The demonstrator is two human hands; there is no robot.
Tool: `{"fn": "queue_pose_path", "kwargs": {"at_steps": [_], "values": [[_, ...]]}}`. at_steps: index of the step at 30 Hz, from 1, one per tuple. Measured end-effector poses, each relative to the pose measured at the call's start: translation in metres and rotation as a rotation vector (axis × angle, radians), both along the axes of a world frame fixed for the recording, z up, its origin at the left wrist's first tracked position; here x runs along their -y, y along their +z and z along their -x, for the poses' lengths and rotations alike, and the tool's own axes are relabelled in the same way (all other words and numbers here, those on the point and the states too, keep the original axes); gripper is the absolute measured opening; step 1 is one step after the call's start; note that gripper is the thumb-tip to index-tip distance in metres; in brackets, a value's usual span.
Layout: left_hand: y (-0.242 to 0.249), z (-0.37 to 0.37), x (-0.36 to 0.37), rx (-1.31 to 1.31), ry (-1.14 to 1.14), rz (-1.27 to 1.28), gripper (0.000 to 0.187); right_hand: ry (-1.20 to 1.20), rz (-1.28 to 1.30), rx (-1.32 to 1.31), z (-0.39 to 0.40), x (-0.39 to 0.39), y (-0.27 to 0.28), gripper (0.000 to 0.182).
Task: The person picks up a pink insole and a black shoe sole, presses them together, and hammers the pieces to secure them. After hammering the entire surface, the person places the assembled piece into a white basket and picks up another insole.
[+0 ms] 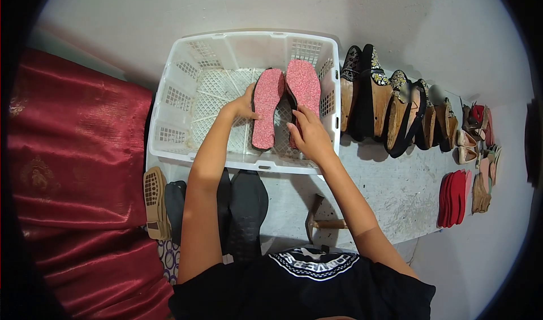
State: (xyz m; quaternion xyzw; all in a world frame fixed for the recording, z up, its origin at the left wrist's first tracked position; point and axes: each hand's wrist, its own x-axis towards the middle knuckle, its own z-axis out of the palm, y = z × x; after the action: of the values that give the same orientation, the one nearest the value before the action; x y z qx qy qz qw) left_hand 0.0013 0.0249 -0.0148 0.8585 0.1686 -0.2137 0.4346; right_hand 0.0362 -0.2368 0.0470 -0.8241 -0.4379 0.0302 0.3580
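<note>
- left hand [246, 106] narrow, holding the left pink sole [268, 102]; thumb on its pink face, fingers at its outer edge
- right hand [309, 134] at the lower part of the right pink sole [304, 82]; fingers on it, slightly apart; cannot tell whether it is gripped
- both pink soles over the inside of the white basket [243, 164]; side by side, toes toward the wall [283, 3]; the right one sits a bit farther from the person
- basket on the worktop [390, 201]; mesh floor and sides visible
- hammer [331, 224] on the worktop, on the person's side of the basket; near the right forearm
- dark soles [248, 207] and tan soles [154, 201] also on that side; dark ones partly behind the left forearm
- row of shoes [374, 102] right of the basket, black with patterned uppers; red soles [452, 198] farther right; small shoes [467, 147] beyond the row, seemingly several pairs, small and distorted at the lens edge
- red cloth [85, 150] at far left
</note>
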Motion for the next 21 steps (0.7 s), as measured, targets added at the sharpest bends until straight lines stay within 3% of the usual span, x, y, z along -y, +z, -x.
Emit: {"fn": "queue_pose_path", "kwargs": {"at_steps": [2, 3, 5, 8, 11, 14, 17, 21], "values": [[-0.041, 0.001, -0.013, 0.259, -0.09, -0.014, 0.126, -0.005, 0.009, -0.003, 0.0, 0.0, 0.0, 0.037], [-0.034, 0.001, -0.01, 0.258, -0.108, -0.123, 0.122, -0.008, 0.012, -0.004, 0.0, 0.0, 0.001, 0.037], [-0.019, 0.002, 0.0, 0.261, -0.142, -0.348, 0.117, -0.03, -0.02, -0.02, 0.002, 0.0, 0.001, 0.034], [0.055, -0.001, 0.04, 0.004, -0.134, -0.684, 0.113, -0.023, -0.193, 0.01, 0.006, 0.0, 0.017, 0.03], [0.092, 0.006, 0.069, 0.147, -0.098, -0.711, 0.099, -0.03, -0.344, 0.105, 0.01, 0.011, 0.034, 0.027], [0.125, 0.028, 0.113, 0.509, -0.07, -0.625, 0.083, -0.096, -0.434, 0.14, 0.026, 0.035, 0.05, 0.026], [0.133, 0.049, 0.168, 0.785, -0.049, -0.557, 0.075, -0.188, -0.463, 0.177, 0.041, 0.075, 0.052, 0.027], [0.142, 0.061, 0.251, 0.934, -0.096, -0.458, 0.06, -0.332, -0.473, 0.156, 0.055, 0.141, 0.053, 0.027]]}}
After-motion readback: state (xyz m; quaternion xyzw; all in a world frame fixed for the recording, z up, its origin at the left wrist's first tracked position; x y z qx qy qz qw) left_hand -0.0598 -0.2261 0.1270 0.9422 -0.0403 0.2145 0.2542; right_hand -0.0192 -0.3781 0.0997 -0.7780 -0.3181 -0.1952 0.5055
